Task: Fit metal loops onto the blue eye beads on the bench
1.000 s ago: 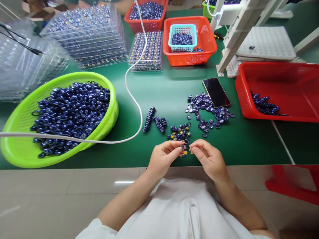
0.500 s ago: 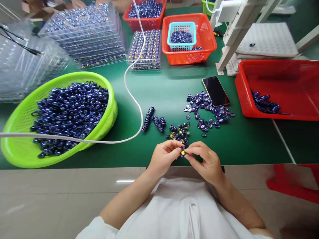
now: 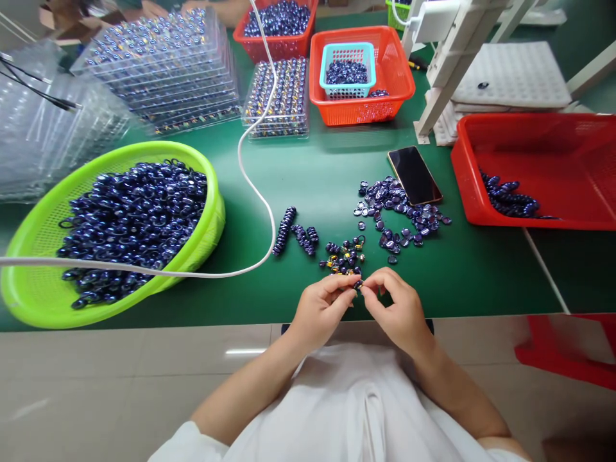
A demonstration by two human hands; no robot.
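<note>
At the table's front edge, my left hand (image 3: 323, 307) and my right hand (image 3: 395, 308) meet fingertip to fingertip, both closed. Between them they pinch a small glossy dark-blue piece (image 3: 358, 285), mostly hidden by the fingers. Just beyond lies a cluster of dark-blue ring-like pieces with yellow parts (image 3: 344, 256). To its left are short rows of stacked dark-blue rings (image 3: 285, 231). Loose dark-blue caps (image 3: 391, 192) are scattered beyond my right hand, against a phone (image 3: 414, 174).
A green basket (image 3: 215, 218) heaped with dark-blue rings stands left, a white cable (image 3: 250, 183) crossing it. Stacked clear trays (image 3: 192, 106), an orange basket (image 3: 332, 115) holding a turquoise basket (image 3: 348, 90), and a metal post (image 3: 440, 90) stand behind. At right is a red bin (image 3: 543, 215).
My right fingertips have closed in on the piece at my left fingertips. Its yellow part, visible before, is now mostly covered. The camera view has shifted slightly.
</note>
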